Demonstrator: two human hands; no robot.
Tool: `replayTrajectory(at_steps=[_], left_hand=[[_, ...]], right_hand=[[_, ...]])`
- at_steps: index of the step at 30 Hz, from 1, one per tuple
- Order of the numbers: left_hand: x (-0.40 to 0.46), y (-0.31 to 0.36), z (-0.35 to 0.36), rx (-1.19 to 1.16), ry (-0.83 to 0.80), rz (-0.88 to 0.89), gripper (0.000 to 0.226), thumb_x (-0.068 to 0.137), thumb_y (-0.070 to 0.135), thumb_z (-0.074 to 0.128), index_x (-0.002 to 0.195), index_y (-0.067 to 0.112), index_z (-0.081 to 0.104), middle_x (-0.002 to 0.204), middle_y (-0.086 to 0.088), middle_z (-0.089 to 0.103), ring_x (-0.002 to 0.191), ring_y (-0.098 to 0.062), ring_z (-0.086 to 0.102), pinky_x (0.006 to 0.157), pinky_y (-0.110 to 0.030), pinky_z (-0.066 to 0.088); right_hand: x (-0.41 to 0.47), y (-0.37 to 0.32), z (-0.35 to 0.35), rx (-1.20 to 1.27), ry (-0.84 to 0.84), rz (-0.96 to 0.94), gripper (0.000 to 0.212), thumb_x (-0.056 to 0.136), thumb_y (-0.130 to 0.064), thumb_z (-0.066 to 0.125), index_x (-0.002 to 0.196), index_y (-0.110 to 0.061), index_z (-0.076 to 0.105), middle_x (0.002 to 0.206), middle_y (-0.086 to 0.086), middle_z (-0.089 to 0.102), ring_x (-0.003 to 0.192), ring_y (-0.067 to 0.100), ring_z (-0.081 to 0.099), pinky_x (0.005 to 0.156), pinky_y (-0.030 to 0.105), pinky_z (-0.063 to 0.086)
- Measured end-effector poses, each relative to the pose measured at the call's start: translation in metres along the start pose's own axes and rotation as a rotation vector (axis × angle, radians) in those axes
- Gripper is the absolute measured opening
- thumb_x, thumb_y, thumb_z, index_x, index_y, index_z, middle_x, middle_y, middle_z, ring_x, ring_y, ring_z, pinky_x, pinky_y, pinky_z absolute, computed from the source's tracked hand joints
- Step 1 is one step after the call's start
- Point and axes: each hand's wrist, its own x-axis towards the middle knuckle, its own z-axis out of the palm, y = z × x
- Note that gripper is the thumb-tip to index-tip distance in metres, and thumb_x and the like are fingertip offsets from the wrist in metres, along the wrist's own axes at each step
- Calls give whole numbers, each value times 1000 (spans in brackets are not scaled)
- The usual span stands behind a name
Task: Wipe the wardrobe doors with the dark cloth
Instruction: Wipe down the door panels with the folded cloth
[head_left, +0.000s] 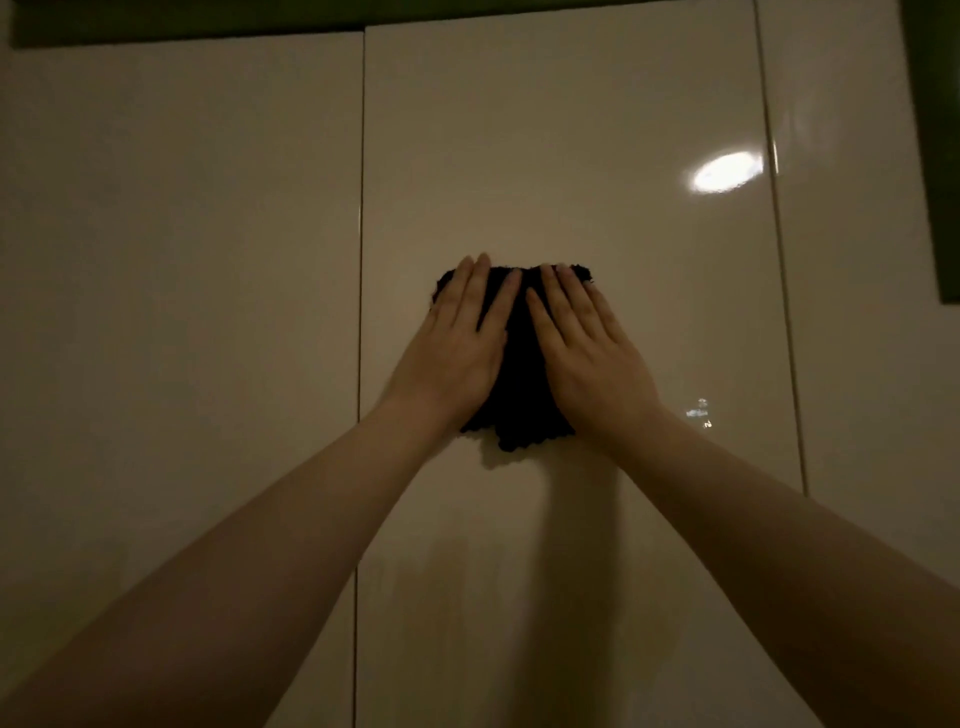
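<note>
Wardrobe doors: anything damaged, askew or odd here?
Nothing stands out. The glossy beige wardrobe doors hang flush with even gaps. Left hand and right hand press the dark fuzzy cloth flat on the middle door. The bright oval is a light reflection.

A dim room in a home, likely a bedroom, judging by the tall glossy cream wardrobe doors (566, 156) split by thin vertical seams, a lamp's bright oval reflection (724, 171) on them, and green wall (935, 156) alongside.
</note>
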Motion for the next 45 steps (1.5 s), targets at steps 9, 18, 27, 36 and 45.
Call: replayTrajectory(at_steps=[9, 18, 27, 36, 45], left_hand=[[-26, 30, 10, -57, 34, -85, 67, 99, 40, 30, 153, 5, 10, 161, -17, 6, 149, -28, -2, 121, -44, 4], [-104, 108, 21, -97, -111, -119, 71, 98, 42, 29, 153, 3, 7, 160, -20, 2, 149, -31, -4, 121, -47, 3], [-170, 174, 32, -102, -247, -162, 73, 96, 43, 28, 153, 4, 6, 161, -17, 0, 149, -28, -2, 119, -48, 10], [-112, 230, 29, -167, -262, -113, 72, 95, 43, 23, 153, 6, 3, 161, -15, -1, 149, -26, -5, 119, -44, 1], [-101, 234, 38, -123, -256, -55, 70, 100, 43, 21, 152, 7, -9, 159, -12, -16, 147, -23, -17, 119, -40, -9]], right_hand=[[-32, 3, 7, 75, 10, 13, 67, 100, -43, 25, 151, 1, 22, 159, 21, 17, 149, 31, 11, 119, 48, 16], [-139, -6, 2, 124, -70, -31, 66, 101, -41, 32, 150, 2, 21, 158, 22, 15, 148, 34, 11, 119, 51, 18], [-231, -18, -10, 131, -247, -14, 66, 100, -40, 33, 152, -2, 20, 160, 18, 12, 149, 29, 7, 118, 50, 18], [-243, 42, -27, 47, -298, 117, 65, 100, -37, 32, 150, 3, 21, 158, 22, 15, 148, 33, 11, 117, 51, 21], [-244, 29, -25, 85, -261, 262, 62, 99, -21, 36, 149, 8, 15, 157, 30, 10, 147, 40, 5, 118, 54, 16]])
